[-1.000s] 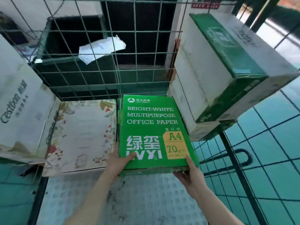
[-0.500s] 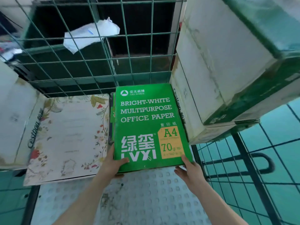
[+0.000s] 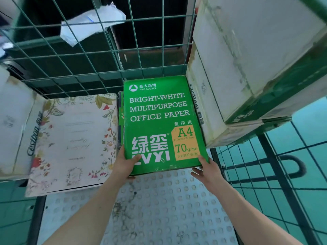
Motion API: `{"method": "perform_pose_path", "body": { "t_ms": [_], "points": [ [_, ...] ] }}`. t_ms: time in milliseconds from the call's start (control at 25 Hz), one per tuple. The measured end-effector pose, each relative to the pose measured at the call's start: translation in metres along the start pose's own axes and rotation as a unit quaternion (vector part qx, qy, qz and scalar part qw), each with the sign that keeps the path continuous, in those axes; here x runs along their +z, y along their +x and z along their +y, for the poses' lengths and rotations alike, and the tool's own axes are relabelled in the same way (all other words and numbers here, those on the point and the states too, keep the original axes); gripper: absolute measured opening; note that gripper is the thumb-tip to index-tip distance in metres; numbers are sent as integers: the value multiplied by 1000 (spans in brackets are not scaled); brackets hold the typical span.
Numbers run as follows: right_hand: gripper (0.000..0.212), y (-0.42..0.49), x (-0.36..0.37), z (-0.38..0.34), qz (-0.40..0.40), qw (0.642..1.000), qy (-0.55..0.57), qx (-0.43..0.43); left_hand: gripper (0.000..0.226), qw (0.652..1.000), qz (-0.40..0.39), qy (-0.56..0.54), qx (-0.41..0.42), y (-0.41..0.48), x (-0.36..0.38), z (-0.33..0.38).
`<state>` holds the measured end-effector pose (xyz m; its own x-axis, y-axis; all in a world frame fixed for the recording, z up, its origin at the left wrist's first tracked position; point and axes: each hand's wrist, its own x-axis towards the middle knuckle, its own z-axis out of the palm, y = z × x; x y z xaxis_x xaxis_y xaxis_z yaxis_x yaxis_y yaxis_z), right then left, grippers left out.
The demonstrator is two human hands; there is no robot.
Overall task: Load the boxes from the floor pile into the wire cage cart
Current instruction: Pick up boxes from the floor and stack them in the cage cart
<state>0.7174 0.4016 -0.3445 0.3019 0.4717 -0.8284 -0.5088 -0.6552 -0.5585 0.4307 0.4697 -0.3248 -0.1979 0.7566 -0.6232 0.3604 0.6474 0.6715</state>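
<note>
A green box of A4 office paper [image 3: 159, 121] lies flat inside the wire cage cart [image 3: 74, 55], its far end close to the back mesh. My left hand [image 3: 124, 162] grips its near left corner, thumb on top. My right hand [image 3: 208, 169] holds the near right corner, thumb on the lid and fingers below the edge. The box sits between a flat floral-print box [image 3: 74, 142] on its left and a stack of white and green cartons [image 3: 238, 73] on its right.
A white carton marked Cestbon [image 3: 16, 124] leans at the far left. The cart's studded metal floor [image 3: 168, 206] stretches toward me. Green mesh forms the right wall [image 3: 283, 174]. A white paper scrap [image 3: 92, 20] hangs in the back mesh.
Both hands have slid the green box deeper into the cart, toward the back mesh. The camera has moved closer and lower.
</note>
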Motion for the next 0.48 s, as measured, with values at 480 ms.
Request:
{"method": "perform_pose_path", "body": {
  "t_ms": [480],
  "points": [
    [51,-114,-24,-18,32,997,48,-53,65,997,16,-18,79,-85,-21,31]
  ]
}}
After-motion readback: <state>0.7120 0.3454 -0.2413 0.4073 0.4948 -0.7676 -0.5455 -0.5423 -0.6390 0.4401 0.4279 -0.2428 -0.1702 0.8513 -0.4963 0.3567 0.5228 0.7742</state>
